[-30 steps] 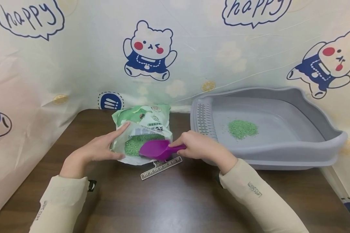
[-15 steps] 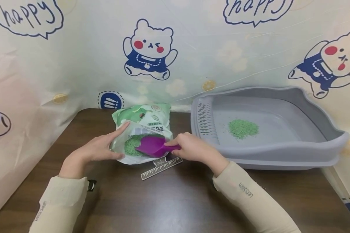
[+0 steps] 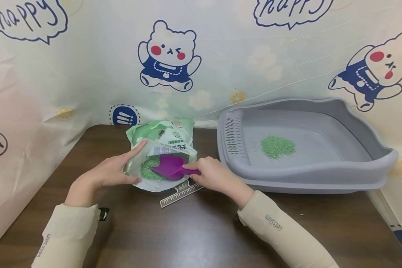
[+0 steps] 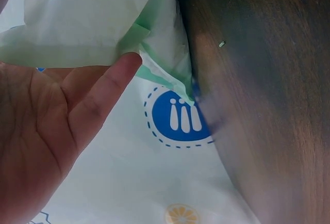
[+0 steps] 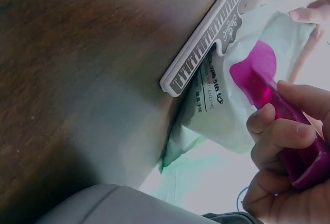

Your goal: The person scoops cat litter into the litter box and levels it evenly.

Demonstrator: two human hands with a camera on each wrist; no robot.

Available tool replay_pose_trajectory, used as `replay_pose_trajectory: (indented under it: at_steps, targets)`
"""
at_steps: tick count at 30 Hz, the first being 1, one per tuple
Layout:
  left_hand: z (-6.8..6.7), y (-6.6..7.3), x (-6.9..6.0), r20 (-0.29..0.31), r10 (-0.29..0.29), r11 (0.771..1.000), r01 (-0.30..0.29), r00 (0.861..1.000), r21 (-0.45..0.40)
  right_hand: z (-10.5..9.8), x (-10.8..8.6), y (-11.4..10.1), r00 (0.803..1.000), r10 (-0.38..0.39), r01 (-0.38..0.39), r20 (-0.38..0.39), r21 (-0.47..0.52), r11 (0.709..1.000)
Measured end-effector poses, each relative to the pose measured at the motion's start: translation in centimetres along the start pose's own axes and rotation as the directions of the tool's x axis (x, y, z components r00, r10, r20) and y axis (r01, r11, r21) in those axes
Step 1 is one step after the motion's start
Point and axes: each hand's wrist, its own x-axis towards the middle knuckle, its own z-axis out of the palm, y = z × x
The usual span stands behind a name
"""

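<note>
My right hand (image 3: 211, 174) grips the handle of a purple scoop (image 3: 170, 166), fingers curled round it, as the right wrist view also shows. The scoop's blade lies inside the mouth of a green and white bag (image 3: 160, 131), against green pellet litter (image 3: 149, 168). My left hand (image 3: 108, 171) spreads its thumb and straight fingers against the left side of the bag's mouth. In the left wrist view its fingers (image 4: 105, 92) lie along the bag's pale wall (image 4: 77, 22). Part of the scoop's handle is hidden in my right hand.
A grey litter box (image 3: 308, 176) with a slotted left end stands at the right, a small pile of green pellets (image 3: 278, 147) on its floor. A bag clip (image 3: 181, 195) with a piano-key pattern lies before the bag on the brown table (image 3: 174, 234). A printed curtain hangs behind.
My right hand has moved left, carrying the scoop further into the bag's mouth, and its blade has shifted left over the pellets. My left hand keeps its place on the bag.
</note>
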Motion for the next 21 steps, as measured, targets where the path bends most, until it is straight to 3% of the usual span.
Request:
replay_pose_trajectory:
  at_steps: [10,21]
  targets:
    - [-0.2,0.0,-0.1,0.013,-0.014,1.000,0.014,1.000,-0.003,0.5,0.1,-0.4,0.999,0.004,-0.005,-0.040,-0.014,1.000]
    - [0.0,-0.2,-0.4,0.006,-0.001,1.000,0.001,1.000,0.009,1.9,0.9,-1.4,0.993,-0.033,0.017,-0.111,-0.141,0.990]
